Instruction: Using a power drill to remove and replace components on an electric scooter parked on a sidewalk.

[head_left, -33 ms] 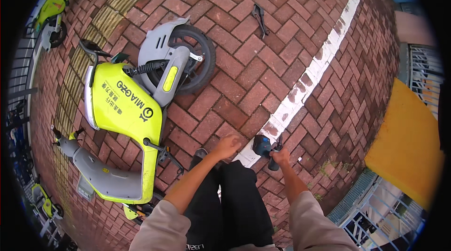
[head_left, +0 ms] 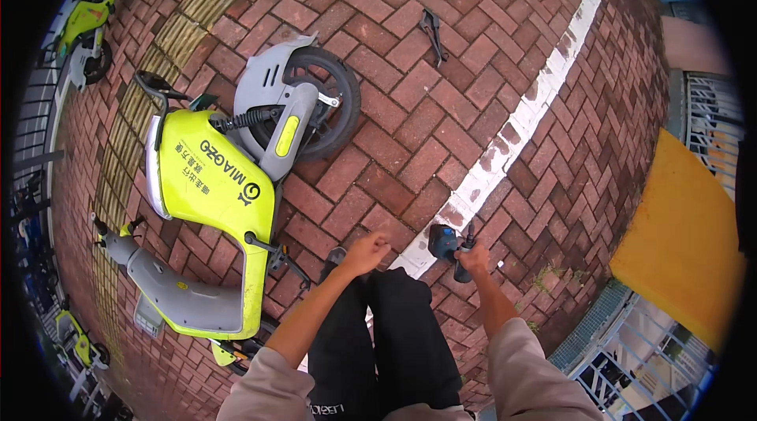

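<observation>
A lime-yellow and grey electric scooter (head_left: 213, 184) lies on its side on red brick paving, its rear wheel (head_left: 327, 109) toward the upper middle. My right hand (head_left: 475, 261) grips a dark blue power tool (head_left: 446, 245), held low over the white painted line (head_left: 512, 141). My left hand (head_left: 367, 252) hangs empty with loosely bent fingers, just right of the scooter's footboard and above my black trousers (head_left: 378, 342).
A black hand tool (head_left: 431, 31) lies on the bricks beyond the wheel. More scooters (head_left: 87, 19) stand at the far left by a yellow tactile strip (head_left: 162, 46). A yellow slab (head_left: 678, 240) and a metal fence (head_left: 631, 358) bound the right side.
</observation>
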{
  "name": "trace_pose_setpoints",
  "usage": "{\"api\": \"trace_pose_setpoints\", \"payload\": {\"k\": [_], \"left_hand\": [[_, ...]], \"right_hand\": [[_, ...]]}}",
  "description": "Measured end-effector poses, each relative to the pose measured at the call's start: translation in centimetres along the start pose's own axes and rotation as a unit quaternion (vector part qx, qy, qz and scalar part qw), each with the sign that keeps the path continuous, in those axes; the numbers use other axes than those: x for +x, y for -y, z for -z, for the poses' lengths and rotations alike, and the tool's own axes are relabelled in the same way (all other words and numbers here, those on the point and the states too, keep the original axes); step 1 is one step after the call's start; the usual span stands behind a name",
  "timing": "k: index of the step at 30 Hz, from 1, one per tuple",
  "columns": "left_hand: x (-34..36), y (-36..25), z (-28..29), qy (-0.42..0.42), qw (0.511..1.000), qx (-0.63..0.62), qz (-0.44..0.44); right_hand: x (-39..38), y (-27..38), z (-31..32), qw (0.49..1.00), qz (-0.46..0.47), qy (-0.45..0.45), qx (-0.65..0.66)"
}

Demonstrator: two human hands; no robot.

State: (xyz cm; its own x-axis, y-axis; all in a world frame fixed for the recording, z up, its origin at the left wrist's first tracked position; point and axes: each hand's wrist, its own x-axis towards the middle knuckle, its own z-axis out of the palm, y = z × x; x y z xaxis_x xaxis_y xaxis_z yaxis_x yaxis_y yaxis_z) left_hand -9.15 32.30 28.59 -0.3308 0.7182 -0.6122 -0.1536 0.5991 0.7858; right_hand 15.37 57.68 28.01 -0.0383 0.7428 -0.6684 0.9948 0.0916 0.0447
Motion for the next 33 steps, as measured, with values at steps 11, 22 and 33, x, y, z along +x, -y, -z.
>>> {"api": "trace_pose_setpoints", "payload": {"k": [11, 22, 33], "left_hand": [[-17.9, 3.7, 12.8, -0.217, 0.929, 0.02, 0.3], [-3.7, -22.4, 1.8, -0.121, 0.924, -0.015, 0.364], [4.3, -36.7, 2.2, -0.133, 0.817, -0.065, 0.558]], "right_hand": [[16.1, 11.3, 33.0, 0.98, 0.099, -0.133, 0.113], [50.2, 24.2, 30.7, 0.939, 0.185, -0.121, 0.263], [54.5, 16.8, 20.4, 0.903, 0.255, -0.134, 0.32]]}}
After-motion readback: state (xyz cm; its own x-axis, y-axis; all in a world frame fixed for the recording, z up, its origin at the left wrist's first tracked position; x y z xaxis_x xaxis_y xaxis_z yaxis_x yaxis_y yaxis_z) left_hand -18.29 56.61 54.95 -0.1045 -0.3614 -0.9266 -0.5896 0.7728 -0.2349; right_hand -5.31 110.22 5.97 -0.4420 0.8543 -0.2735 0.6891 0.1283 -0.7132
